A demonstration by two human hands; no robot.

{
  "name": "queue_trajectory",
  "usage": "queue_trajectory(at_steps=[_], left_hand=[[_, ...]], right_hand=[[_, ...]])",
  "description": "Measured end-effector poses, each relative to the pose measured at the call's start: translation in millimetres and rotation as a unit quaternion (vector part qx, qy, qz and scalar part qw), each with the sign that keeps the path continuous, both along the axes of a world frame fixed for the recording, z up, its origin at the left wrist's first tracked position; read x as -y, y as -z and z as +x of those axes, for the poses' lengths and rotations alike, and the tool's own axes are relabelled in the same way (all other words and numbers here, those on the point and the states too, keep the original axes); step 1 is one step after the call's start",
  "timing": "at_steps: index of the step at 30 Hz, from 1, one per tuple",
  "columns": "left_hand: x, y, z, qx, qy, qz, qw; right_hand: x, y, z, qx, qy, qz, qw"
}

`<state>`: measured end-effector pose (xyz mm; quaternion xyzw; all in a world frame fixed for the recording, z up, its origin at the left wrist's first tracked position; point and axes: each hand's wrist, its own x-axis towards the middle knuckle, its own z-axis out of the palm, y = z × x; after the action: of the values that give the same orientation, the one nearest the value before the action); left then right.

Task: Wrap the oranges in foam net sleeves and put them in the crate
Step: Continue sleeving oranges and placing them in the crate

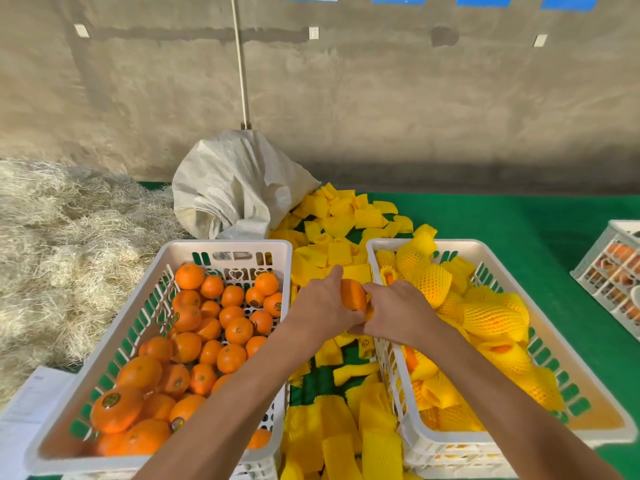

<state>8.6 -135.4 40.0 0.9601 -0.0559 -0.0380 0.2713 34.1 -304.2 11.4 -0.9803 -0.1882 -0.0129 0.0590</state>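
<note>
I judge the orange (353, 294), held between both crates over the loose sleeves (341, 237), firm, smooth and fairly heavy, best cupped round its middle: my left hand (323, 306) curls round it, my right hand (398, 311) pinches something yellow, probably soft stretchy foam net, at its lower edge.

You are working in the narrow gap between the left crate (284, 271) and the right crate (372, 258), where loose yellow sleeves (332, 251) are piling up. Wrapped oranges (485, 317) are crowding the right crate's far half; its near right corner (595, 417) is lying open.
</note>
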Motion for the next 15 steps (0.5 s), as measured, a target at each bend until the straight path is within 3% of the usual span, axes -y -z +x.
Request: queue_trajectory(at_steps=[3, 5, 7, 11, 13, 14, 15], left_hand=[[4, -5, 0, -0.014, -0.011, 0.001, 1.0], [5, -9, 1, -0.033, -0.021, -0.018, 0.999], [4, -10, 1, -0.047, -0.04, -0.045, 0.997], [-3, 0, -1, -0.043, -0.055, -0.079, 0.994], [-10, 3, -1, -0.047, -0.04, -0.135, 0.989], [-14, 3, 0, -0.052, -0.026, -0.173, 0.983], [-17, 4, 1, -0.055, -0.014, -0.212, 0.976]], right_hand=[[-8, 2, -6, -0.008, 0.032, 0.008, 0.999], [-12, 6, -11, -0.095, 0.06, 0.155, 0.981], [-17, 10, -15, -0.193, 0.068, 0.31, 0.928], [-17, 18, -18, -0.285, 0.049, 0.488, 0.824], [-15, 19, -19, -0.306, 0.068, 0.596, 0.739], [-14, 19, -20, -0.297, 0.08, 0.629, 0.714], [-14, 18, -21, -0.267, 0.091, 0.636, 0.718]])
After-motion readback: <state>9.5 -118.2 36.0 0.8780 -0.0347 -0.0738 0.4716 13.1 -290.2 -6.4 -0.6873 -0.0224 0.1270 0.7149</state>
